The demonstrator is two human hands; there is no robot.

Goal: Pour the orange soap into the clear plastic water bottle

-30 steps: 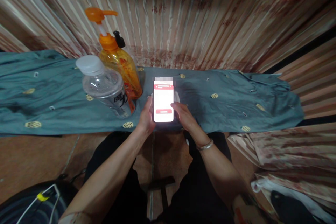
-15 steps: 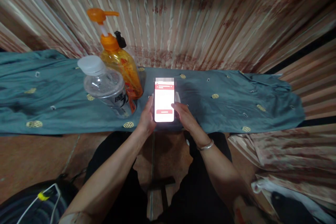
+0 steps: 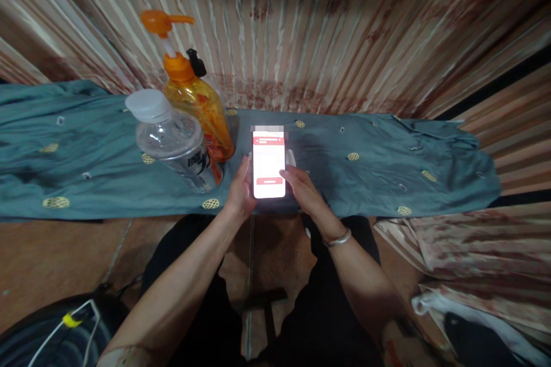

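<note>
A phone (image 3: pixel 269 163) with a bright white and red screen is held upright between both hands, over the front part of the cloth-covered surface (image 3: pixel 383 172). My left hand (image 3: pixel 241 189) is closed around its left edge. On the other side, my right hand (image 3: pixel 300 186) grips the right edge, its thumb at the lower right of the screen. Left of the phone stand a clear bottle with a white cap (image 3: pixel 172 140) and an orange pump bottle (image 3: pixel 200 103) behind it.
A pleated patterned curtain (image 3: pixel 284 28) hangs behind the surface. A dark round object (image 3: pixel 38 335) with a white cable lies at the lower left. White and dark cloth (image 3: pixel 477 327) is at the lower right, above tiled floor.
The phone and both hands stay almost where they were. Faint content now shows near the top of the white screen area.
</note>
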